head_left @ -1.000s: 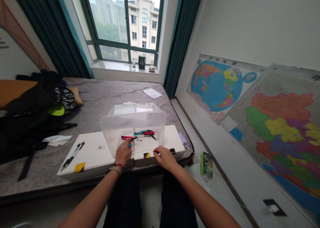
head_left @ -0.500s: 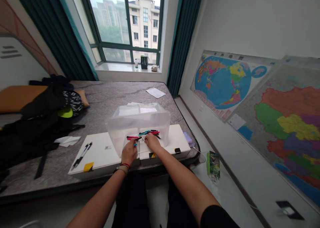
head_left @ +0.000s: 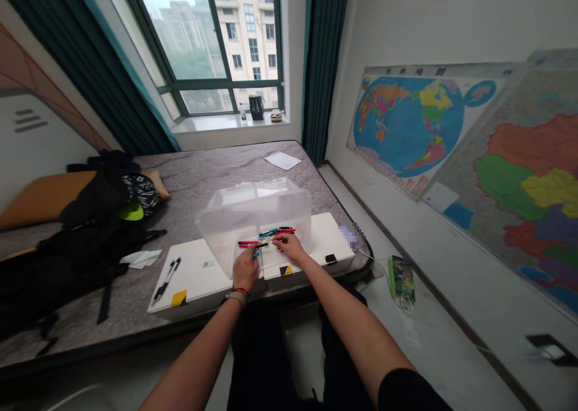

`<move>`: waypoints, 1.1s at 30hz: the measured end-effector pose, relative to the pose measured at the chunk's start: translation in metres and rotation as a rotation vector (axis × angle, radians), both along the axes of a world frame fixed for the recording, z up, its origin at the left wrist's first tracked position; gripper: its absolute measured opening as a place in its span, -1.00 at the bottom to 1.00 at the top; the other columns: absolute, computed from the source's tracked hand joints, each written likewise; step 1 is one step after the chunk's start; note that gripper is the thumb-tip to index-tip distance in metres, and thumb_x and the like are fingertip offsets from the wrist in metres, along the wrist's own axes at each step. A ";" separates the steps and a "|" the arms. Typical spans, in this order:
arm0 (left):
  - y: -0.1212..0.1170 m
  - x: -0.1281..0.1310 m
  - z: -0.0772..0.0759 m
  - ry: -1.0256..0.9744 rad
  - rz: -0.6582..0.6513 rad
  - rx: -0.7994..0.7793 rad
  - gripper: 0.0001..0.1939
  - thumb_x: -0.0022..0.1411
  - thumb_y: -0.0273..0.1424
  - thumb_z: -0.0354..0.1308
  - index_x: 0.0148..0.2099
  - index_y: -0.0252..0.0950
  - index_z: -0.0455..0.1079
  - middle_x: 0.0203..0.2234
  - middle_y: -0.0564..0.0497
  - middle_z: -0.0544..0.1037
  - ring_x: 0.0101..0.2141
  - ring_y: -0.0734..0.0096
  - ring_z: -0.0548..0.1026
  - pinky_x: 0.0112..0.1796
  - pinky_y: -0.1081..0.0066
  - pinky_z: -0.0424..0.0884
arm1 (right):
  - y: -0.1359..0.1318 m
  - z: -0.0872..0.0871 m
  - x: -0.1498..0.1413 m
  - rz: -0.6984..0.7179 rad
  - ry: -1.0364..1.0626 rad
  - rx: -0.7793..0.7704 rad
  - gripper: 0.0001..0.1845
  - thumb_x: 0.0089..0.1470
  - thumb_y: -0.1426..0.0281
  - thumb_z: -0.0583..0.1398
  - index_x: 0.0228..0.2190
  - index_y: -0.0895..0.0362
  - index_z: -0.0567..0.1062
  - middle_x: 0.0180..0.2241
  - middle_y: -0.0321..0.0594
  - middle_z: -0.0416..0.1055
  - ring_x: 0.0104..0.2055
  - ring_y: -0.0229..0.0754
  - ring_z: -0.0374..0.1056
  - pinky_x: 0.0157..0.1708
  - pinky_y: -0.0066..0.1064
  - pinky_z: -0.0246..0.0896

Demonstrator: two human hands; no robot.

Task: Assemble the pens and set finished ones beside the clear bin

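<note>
My left hand (head_left: pixel 246 268) is closed on a dark pen (head_left: pixel 262 245), and a teal tip shows beside the fingers. To its right, my right hand (head_left: pixel 291 247) reaches into the pile with thumb and fingers pinched together; what they hold, if anything, is too small to make out. Red, teal and black pens (head_left: pixel 270 233) lie loosely together at the open side of a clear plastic bin (head_left: pixel 257 215), which rests tipped on its side. Under the pens and bin are white flat boxes (head_left: pixel 332 236) with yellow and black corner marks.
Two black-and-white pens (head_left: pixel 167 278) lie on the left box. Crumpled tissue (head_left: pixel 141 259) and a dark backpack (head_left: pixel 90 236) are on the grey mattress (head_left: pixel 203 164) to the left. A white sheet (head_left: pixel 283 160) lies farther back. The mattress edge runs just before my legs.
My right hand has moved from the box's front edge forward into the pens, then slightly right among them. My left hand keeps its grip on the pen. The camera view has shifted.
</note>
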State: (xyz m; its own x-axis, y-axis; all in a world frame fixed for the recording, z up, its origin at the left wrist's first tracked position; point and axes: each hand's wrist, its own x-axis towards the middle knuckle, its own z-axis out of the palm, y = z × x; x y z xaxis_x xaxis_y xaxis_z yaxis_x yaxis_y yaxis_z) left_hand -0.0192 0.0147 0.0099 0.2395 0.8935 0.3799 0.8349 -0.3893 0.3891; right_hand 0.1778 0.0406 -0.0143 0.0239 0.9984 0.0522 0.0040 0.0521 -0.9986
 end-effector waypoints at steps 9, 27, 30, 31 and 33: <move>-0.002 0.003 0.003 0.055 -0.022 0.015 -0.67 0.37 -0.38 -0.08 0.10 -0.23 0.38 -0.13 -0.10 0.59 -0.18 0.22 0.54 -0.14 0.33 0.40 | -0.002 -0.001 0.009 0.045 0.157 -0.025 -0.64 -0.19 0.22 0.39 -0.34 0.20 0.62 -0.45 -0.20 0.52 -0.43 -0.25 0.39 -0.41 -0.41 0.34; -0.005 0.007 -0.002 0.191 -0.022 0.066 -0.64 0.38 -0.30 -0.08 0.11 -0.20 0.40 -0.10 -0.08 0.58 -0.16 0.22 0.53 -0.17 0.35 0.39 | -0.005 -0.008 0.005 -0.060 0.035 0.066 -0.80 -0.03 0.35 0.31 -0.33 0.17 0.62 -0.46 -0.21 0.51 -0.43 -0.22 0.40 -0.46 -0.45 0.34; -0.004 0.008 -0.003 0.215 -0.013 0.063 -0.64 0.36 -0.31 -0.06 0.11 -0.19 0.40 -0.07 -0.08 0.57 -0.15 0.22 0.53 -0.17 0.35 0.39 | -0.006 -0.005 0.006 -0.027 0.026 0.065 -0.83 -0.02 0.39 0.30 -0.33 0.18 0.62 -0.47 -0.22 0.52 -0.44 -0.23 0.40 -0.46 -0.45 0.34; -0.005 0.009 -0.003 0.220 -0.006 0.064 -0.64 0.35 -0.32 -0.05 0.12 -0.19 0.40 -0.08 -0.07 0.58 -0.15 0.21 0.53 -0.17 0.35 0.40 | -0.007 -0.005 0.007 -0.024 0.029 0.069 -0.84 -0.02 0.40 0.29 -0.34 0.18 0.62 -0.47 -0.22 0.52 -0.44 -0.24 0.40 -0.46 -0.46 0.34; -0.005 0.010 -0.003 0.225 0.008 0.064 -0.63 0.34 -0.31 -0.04 0.12 -0.18 0.40 -0.09 -0.07 0.58 -0.15 0.21 0.53 -0.17 0.35 0.40 | -0.007 -0.006 0.008 -0.018 0.031 0.078 -0.85 -0.03 0.40 0.29 -0.35 0.18 0.62 -0.46 -0.24 0.51 -0.44 -0.24 0.39 -0.46 -0.47 0.33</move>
State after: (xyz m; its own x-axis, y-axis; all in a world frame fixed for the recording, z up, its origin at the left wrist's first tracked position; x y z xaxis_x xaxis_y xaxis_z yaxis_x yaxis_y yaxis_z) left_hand -0.0093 0.0095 0.0073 0.3175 0.8715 0.3736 0.9010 -0.4001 0.1678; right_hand 0.1858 0.0335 -0.0198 0.0448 0.9906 0.1290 -0.0250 0.1302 -0.9912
